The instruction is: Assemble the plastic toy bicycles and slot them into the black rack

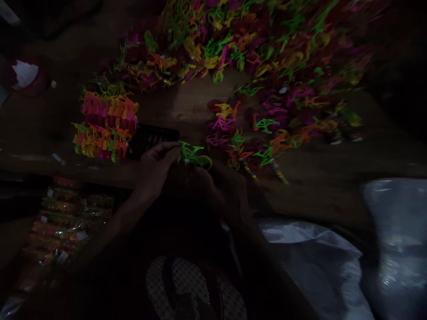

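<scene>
The scene is very dark. My left hand (160,166) pinches a small bright green plastic piece (193,155) at its left end. My right hand (220,178) is closed under and beside the same piece, its fingers mostly lost in shadow. Both hands meet just in front of a wooden table (190,102). A big heap of neon plastic pieces (267,58), green, orange, pink and yellow, covers the table beyond my hands. A neat stacked bundle of the same pieces (103,124) lies to the left of my left hand.
A dark ribbed tray (150,138) sits beside the stacked bundle. Packed bags of colourful pieces (63,222) lie at lower left. Clear plastic bags (333,258) fill the lower right. A reddish bowl with white paper (25,75) stands at far left.
</scene>
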Available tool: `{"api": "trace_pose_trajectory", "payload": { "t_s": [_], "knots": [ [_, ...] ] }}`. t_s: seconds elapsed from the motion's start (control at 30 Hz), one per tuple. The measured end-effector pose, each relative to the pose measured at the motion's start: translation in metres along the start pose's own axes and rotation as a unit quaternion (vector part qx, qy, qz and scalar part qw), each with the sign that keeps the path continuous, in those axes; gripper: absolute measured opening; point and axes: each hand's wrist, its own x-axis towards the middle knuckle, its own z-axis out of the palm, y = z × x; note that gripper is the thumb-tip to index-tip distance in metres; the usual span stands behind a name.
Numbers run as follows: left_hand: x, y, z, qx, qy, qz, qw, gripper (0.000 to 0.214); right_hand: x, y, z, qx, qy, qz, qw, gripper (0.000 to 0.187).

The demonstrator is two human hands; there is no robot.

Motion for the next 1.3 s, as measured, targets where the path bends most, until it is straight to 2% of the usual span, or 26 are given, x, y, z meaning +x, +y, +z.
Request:
{"api": "trace_pose_trajectory", "payload": {
  "t_s": [0.3, 0.4, 0.53, 0.7, 0.83, 0.9, 1.07, 1.2, 1.3],
  "knots": [
    [0.006, -0.006, 0.004, 0.047, -0.021, 0.040, 0.998, 0.012, 0.005, 0.004, 0.002, 0.036, -0.004, 0.083, 0.996, 0.018],
    [0.007, -0.003, 0.005, 0.072, 0.000, 0.058, 0.996, 0.007, 0.006, 0.002, 0.008, 0.063, 0.003, 0.107, 0.992, 0.017],
    [0.007, 0.005, 0.008, 0.124, 0.041, 0.129, 0.983, 0.007, 0.006, -0.007, 0.019, 0.092, 0.048, 0.091, 0.990, 0.019],
    [0.006, 0.006, 0.006, 0.157, 0.024, 0.118, 0.980, 0.007, 0.006, -0.010, 0.020, 0.101, 0.043, 0.106, 0.988, 0.018],
    [0.002, 0.002, 0.005, 0.174, 0.044, 0.197, 0.964, 0.009, 0.003, -0.013, 0.024, 0.100, 0.064, 0.103, 0.987, 0.018],
    [0.003, 0.001, 0.005, 0.160, 0.040, 0.226, 0.960, 0.008, 0.002, -0.016, 0.029, 0.100, 0.075, 0.097, 0.987, 0.015],
    [0.010, -0.006, 0.004, 0.124, -0.007, 0.210, 0.970, 0.006, -0.001, -0.014, 0.034, 0.106, 0.082, 0.094, 0.986, 0.017],
    [-0.009, -0.001, -0.004, 0.165, -0.027, 0.194, 0.967, 0.025, -0.003, -0.004, 0.031, 0.057, 0.085, 0.047, 0.994, 0.017],
    [-0.041, 0.030, -0.023, 0.268, -0.016, 0.212, 0.940, 0.035, 0.000, 0.005, 0.035, -0.007, 0.090, -0.024, 0.996, 0.014]
  ]
}}
